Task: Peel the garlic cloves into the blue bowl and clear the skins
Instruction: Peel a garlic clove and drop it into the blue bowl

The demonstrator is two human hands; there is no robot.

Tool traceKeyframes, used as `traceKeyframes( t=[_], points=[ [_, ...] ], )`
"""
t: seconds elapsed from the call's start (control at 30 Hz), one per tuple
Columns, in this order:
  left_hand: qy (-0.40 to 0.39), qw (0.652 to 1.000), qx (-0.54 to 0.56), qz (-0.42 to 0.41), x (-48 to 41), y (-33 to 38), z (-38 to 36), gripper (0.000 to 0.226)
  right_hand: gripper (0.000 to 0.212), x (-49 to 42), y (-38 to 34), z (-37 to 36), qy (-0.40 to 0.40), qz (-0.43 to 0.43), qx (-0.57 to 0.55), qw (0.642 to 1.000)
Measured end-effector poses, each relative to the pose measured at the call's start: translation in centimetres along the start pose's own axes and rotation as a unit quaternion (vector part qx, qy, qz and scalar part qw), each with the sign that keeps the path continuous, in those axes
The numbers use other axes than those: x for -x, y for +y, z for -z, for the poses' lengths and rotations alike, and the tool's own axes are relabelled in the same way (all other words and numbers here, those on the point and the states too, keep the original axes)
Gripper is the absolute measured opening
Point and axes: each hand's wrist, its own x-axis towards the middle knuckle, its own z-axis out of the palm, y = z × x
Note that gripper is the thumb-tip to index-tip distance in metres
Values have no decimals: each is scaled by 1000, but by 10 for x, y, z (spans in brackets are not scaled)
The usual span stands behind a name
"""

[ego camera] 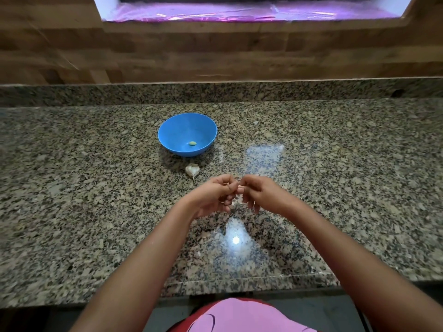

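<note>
Left grip (215, 193) and right grip (257, 192) both pinch clove (238, 188), probably; small, light, firm, slippery once bare; best hold at ends.

One bowl (172, 127), one peeled clove (192, 143), one held clove (239, 188), one garlic bulb (192, 170), left hand (214, 196), right hand (257, 191).

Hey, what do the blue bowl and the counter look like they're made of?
Bowl: probably plastic, going by the even blue colour, thin rim and soft sheen. Counter: polished granite or a look-alike, with speckled brown-black grain and mirror-like light reflections.
</note>
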Motion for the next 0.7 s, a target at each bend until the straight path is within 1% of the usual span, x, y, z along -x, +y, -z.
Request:
traceKeyframes(
  t=[0.1, 0.17, 0.27, 0.33, 0.37, 0.4, 0.47, 0.53, 0.57, 0.63, 0.7],
  points=[
    [11, 1000, -1, -5, 0, 4, -2, 23, 17, 0, 0, 0, -5, 8, -14, 1000],
    [28, 1000, -9, -8, -1, 3, -5, 25, 16, 0, 2, -4, 18, 6, -10, 1000],
    [67, 997, -31, -7, -3, -1, -8, 25, 14, 1, 6, -12, 66, 29, 76, 994],
    [51, 999, 10, -5, -3, -3, -5, 23, 14, 1, 6, -13, 84, 46, 93, 991],
    [29, 999, 30, -5, -3, -1, -3, 21, 14, 0, 5, -11, 81, 46, 80, 992],
    [12, 1000, 27, -4, -1, 0, 1, 20, 14, -1, 4, -9, 72, 43, 76, 994],
    [13, 999, -36, 4, 1, 3, 7, 18, 14, -2, 3, -7, 53, 34, 106, 992],
    [40, 996, -86, -5, 1, 3, 9, 15, 13, -3, 3, -7, 66, 30, 109, 991],
    [53, 994, -91, -17, 0, 2, 9, 14, 13, -4, 3, -8, 84, 28, 71, 994],
    [80, 993, -75, -51, 0, -4, 8, 12, 11, -6, 3, -11, 119, 18, -84, 989],
    [108, 990, -40, -83, 0, -10, 5, 9, 11, -7, 2, -13, 125, 2, -240, 963]
  ],
)
